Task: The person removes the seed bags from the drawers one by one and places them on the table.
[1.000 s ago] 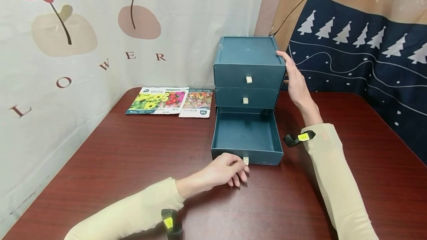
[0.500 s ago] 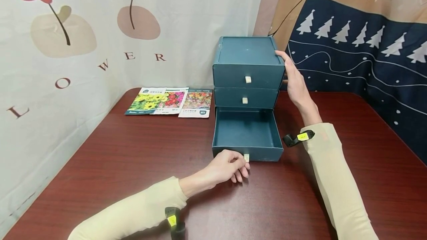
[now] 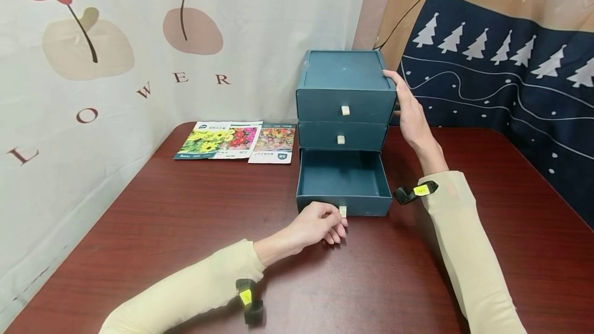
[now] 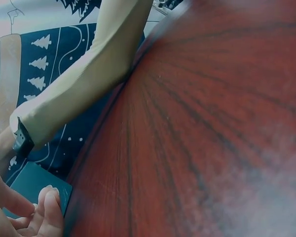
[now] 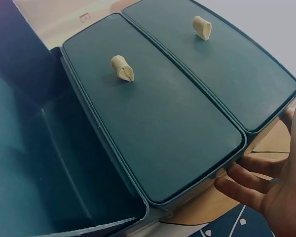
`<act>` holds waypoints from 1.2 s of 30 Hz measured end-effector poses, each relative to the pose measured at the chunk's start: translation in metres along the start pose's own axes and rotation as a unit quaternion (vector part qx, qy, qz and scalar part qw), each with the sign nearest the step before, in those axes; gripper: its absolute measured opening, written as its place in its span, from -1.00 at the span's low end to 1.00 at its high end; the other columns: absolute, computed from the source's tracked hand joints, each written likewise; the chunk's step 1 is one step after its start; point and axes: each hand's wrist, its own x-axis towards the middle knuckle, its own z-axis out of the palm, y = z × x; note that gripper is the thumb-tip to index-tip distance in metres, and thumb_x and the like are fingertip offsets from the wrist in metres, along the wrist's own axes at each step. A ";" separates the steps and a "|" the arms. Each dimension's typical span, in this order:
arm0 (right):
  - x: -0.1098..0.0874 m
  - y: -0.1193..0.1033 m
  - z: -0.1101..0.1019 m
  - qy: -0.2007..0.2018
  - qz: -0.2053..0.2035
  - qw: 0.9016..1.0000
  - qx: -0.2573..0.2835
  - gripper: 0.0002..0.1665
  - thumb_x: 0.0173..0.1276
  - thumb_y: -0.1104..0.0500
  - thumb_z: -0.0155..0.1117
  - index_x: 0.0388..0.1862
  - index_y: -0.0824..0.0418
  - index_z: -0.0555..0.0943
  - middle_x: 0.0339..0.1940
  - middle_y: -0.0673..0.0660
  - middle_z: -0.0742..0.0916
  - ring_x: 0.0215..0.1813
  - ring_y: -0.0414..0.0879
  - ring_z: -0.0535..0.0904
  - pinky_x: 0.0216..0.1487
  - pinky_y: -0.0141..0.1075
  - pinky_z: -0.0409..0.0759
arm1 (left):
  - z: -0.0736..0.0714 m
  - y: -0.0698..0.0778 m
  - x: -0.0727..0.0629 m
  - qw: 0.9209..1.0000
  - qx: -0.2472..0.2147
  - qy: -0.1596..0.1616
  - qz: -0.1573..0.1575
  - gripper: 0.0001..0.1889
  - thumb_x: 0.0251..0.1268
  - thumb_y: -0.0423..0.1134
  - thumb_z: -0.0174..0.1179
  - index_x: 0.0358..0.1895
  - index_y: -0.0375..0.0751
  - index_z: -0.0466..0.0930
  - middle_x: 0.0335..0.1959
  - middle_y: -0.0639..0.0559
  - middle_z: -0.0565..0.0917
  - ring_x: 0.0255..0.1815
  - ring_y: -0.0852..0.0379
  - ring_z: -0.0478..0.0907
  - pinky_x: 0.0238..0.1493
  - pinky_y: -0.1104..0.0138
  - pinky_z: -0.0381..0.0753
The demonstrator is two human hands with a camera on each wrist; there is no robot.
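Observation:
A blue-green three-drawer cabinet (image 3: 345,69) stands on the table with its bottom drawer (image 3: 343,179) pulled out; nothing shows inside the part of the drawer in view. Thumb and fingers of my left hand (image 3: 320,224) pinch the cream pull tab (image 3: 343,212) on that drawer's front. My right hand (image 3: 413,120) rests along the cabinet's right side, its fingers fairly straight, a fingertip at the top edge. In the right wrist view, the middle drawer (image 5: 153,113) and top drawer (image 5: 222,64) are closed, each with a cream tab.
Three flower-picture packets (image 3: 271,143) lie overlapping on the dark red table (image 3: 209,200), left of the cabinet. A white curtain (image 3: 260,24) hangs behind, and a navy tree-print cloth (image 3: 501,76) hangs at the right.
The bottom drawer has slid partway inward, toward the cabinet, with my left hand following at its tab. My right hand has stayed against the cabinet's side.

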 end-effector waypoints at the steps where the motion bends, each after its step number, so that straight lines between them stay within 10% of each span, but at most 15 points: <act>1: 0.000 0.000 0.000 0.000 0.000 1.000 0.000 -0.35 0.66 -0.24 -0.47 0.60 -0.17 0.21 0.62 -0.03 0.22 0.46 0.16 0.25 0.31 0.43 0.20 | 0.000 0.000 0.001 1.000 0.000 0.002 0.000 -0.78 0.52 -0.47 -0.04 -0.20 -0.54 0.61 -0.49 -0.10 0.69 -0.58 0.21 0.56 -0.44 0.44 0.60; 36: 0.001 0.000 -0.001 -0.002 0.006 1.000 0.003 -0.34 0.66 -0.25 -0.48 0.60 -0.17 0.21 0.62 -0.03 0.22 0.41 0.16 0.27 0.31 0.40 0.22 | -0.011 0.004 0.027 0.999 -0.004 0.042 0.015 -0.76 0.56 -0.47 -0.07 -0.16 -0.61 0.55 -0.51 -0.12 0.65 -0.56 0.19 0.61 -0.37 0.38 0.69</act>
